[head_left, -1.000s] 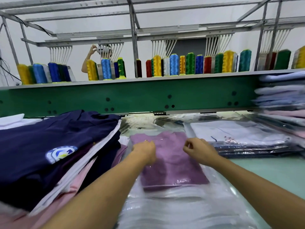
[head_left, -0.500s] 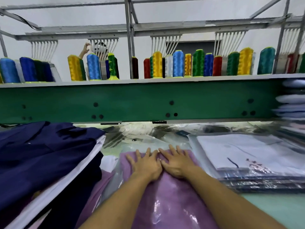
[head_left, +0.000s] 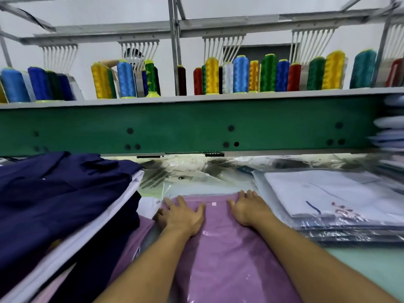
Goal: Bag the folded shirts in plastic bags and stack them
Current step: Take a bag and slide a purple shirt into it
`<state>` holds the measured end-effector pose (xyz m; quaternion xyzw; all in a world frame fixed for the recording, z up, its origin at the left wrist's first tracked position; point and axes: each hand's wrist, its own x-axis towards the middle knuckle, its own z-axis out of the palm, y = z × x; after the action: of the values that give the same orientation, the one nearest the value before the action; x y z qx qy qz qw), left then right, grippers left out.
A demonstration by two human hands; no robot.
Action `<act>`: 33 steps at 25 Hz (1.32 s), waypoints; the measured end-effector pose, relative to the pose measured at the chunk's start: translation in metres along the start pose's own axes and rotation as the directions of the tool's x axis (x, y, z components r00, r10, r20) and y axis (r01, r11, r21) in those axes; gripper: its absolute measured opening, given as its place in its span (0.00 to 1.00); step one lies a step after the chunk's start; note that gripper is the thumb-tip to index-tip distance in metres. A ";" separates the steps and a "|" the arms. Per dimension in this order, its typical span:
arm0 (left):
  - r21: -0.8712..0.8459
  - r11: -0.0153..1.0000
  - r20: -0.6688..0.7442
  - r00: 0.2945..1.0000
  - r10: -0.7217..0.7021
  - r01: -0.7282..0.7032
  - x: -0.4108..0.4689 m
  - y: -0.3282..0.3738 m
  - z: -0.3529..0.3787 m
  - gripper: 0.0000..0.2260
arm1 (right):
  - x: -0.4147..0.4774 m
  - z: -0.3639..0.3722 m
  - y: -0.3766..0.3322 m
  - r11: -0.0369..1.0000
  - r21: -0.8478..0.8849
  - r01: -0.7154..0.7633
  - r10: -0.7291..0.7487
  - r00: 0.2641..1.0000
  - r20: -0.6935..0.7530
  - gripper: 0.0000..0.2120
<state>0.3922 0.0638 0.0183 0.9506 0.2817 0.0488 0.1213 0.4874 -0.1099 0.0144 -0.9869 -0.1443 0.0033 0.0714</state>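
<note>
A folded purple shirt (head_left: 220, 248) lies in a clear plastic bag in front of me on the table. My left hand (head_left: 181, 215) presses flat on its far left part, fingers spread. On the far right part my right hand (head_left: 249, 208) lies flat with its fingers reaching the shirt's far edge. To the right sits a stack of bagged shirts (head_left: 341, 204) with a white one on top. A pile of unbagged folded shirts (head_left: 54, 204), navy on top, rises at my left.
Loose clear plastic bags (head_left: 196, 171) lie beyond the purple shirt. A green machine beam (head_left: 196, 125) crosses above the table, with a shelf of coloured thread cones (head_left: 240, 75) on it. More folded shirts (head_left: 391, 132) are stacked at the far right.
My hands have slid apart from the middle of the purple shirt toward its far corners. A second ago they were pinching at the bag; now both lie flat.
</note>
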 end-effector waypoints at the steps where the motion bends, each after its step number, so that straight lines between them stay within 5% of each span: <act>1: 0.008 1.000 -0.008 1.000 0.006 -0.006 -0.005 0.000 -0.004 0.38 | -0.005 -0.005 -0.005 0.998 -0.057 -0.012 0.009 0.999 -0.052 0.26; 5: 0.075 0.991 -0.066 0.991 0.119 -0.114 -0.043 0.013 -0.021 0.30 | -0.042 -0.025 -0.032 0.979 -0.202 0.023 -0.068 0.973 -0.223 0.23; 10: -0.009 0.977 -0.037 0.976 0.213 -0.213 -0.112 0.016 -0.020 0.22 | -0.110 -0.025 -0.038 0.980 -0.015 0.196 -0.197 0.973 -0.121 0.24; 14: 0.008 0.976 -0.025 0.975 0.219 -0.219 -0.161 -0.008 -0.008 0.22 | -0.168 -0.003 -0.026 0.955 -0.022 0.297 -0.298 0.954 -0.031 0.25; 21: 0.005 0.995 -0.112 0.988 0.104 -0.104 -0.187 -0.052 0.002 0.30 | -0.194 0.006 0.031 0.972 -0.062 0.225 -0.206 0.953 0.223 0.39; 25: -0.206 0.970 -0.339 0.939 0.050 -0.126 -0.190 -0.063 0.000 0.26 | -0.191 0.004 0.052 0.972 -0.038 0.232 -0.220 0.954 0.205 0.53; 28: -0.615 0.757 -0.333 0.943 0.006 -0.222 -0.185 -0.075 -0.015 0.30 | -0.187 0.005 0.057 0.980 -0.002 0.201 -0.199 0.972 0.124 0.49; 30: -0.879 0.461 -0.161 0.986 -0.047 -0.122 -0.181 -0.080 -0.029 0.32 | -0.186 0.002 0.058 0.978 -0.027 0.204 -0.201 0.975 0.100 0.46; 31: -0.945 0.320 -0.076 0.997 -0.029 -0.063 -0.182 -0.083 -0.033 0.29 | -0.186 -0.001 0.059 0.976 -0.026 0.215 -0.212 0.973 0.089 0.43; 33: -0.980 0.196 0.043 0.999 0.011 0.040 -0.186 -0.086 -0.040 0.10 | -0.190 -0.007 0.057 0.967 0.026 0.254 -0.255 0.967 0.029 0.33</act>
<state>0.1849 0.0402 0.0302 0.6562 0.1933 0.1959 0.7026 0.3216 -0.2191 0.0108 -0.9592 -0.2709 0.0114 0.0798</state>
